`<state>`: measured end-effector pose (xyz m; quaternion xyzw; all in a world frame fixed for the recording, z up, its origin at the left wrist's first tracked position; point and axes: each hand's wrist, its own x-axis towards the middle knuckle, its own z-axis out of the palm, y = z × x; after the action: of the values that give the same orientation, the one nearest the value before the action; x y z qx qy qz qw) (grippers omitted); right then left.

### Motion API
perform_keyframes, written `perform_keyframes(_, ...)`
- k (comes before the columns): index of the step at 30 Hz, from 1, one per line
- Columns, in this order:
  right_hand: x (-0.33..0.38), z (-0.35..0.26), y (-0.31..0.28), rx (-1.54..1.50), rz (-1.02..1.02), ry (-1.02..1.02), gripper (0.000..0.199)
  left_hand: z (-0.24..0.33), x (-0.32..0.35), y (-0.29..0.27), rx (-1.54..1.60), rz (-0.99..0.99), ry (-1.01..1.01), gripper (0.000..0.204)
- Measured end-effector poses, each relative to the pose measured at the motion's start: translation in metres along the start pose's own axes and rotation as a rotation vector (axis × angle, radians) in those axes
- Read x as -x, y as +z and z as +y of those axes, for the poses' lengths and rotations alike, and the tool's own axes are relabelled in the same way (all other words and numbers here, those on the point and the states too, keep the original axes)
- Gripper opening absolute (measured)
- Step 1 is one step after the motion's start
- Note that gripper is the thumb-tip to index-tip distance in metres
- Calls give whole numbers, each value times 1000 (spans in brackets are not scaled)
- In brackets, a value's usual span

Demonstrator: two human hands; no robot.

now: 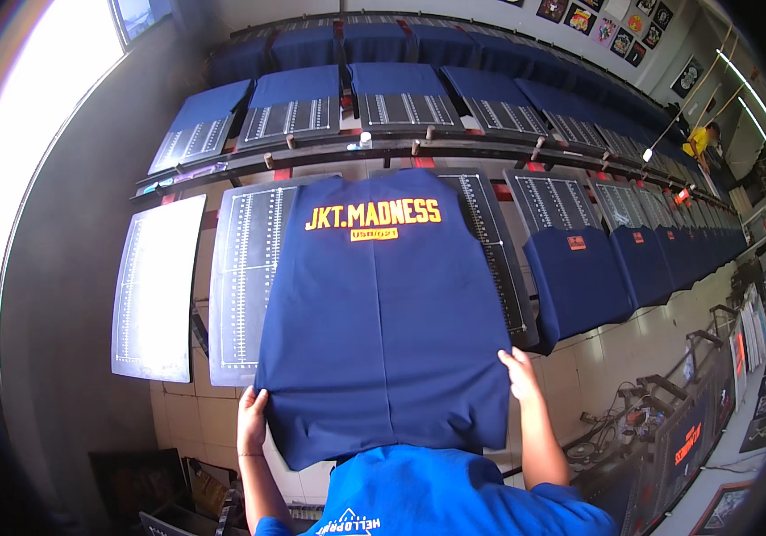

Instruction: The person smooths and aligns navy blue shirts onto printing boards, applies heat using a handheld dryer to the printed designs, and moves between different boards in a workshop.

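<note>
A large navy fabric garment panel point(383, 304) spreads out in front of me, with a neckline at its far end and a lengthwise crease down the middle. Bold yellow-orange lettering point(372, 214) and a small orange label-like print run across its upper part. My left hand point(252, 418) pinches the panel's lower left edge. On the opposite side, my right hand point(519, 371) has its fingers closed on the right edge. Beneath the panel lie black printing boards point(245, 295) with white ruler markings, partly covered. The near hem sags close to my blue shirt.
A pale board point(158, 290) stands at the left. Navy panels with small orange prints point(579, 277) drape over boards to the right. Beyond a dark rail point(383, 143), further rows of boards carry navy fabric. A person in yellow point(700, 143) is far right. Framed screens point(686, 447) lean at lower right.
</note>
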<state>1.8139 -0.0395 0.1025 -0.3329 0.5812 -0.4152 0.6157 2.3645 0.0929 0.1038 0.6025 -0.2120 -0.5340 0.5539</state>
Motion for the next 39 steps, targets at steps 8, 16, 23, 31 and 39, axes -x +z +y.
perform_keyframes(8,9,38,-43,40,-76,258,26,-71,18,-27,-121,130,-191,26)
perform_keyframes(16,-69,106,-150,726,804,132,82,-105,-3,78,-961,617,311,20)
perform_keyframes(23,-117,115,-213,882,811,62,70,-45,-2,453,-642,-318,393,16)
perform_keyframes(31,-121,94,-258,1038,323,-251,37,-128,-26,677,-465,-590,241,21)
perform_keyframes(39,-58,-169,-347,49,-485,-304,27,-157,-33,706,-328,-613,105,27)
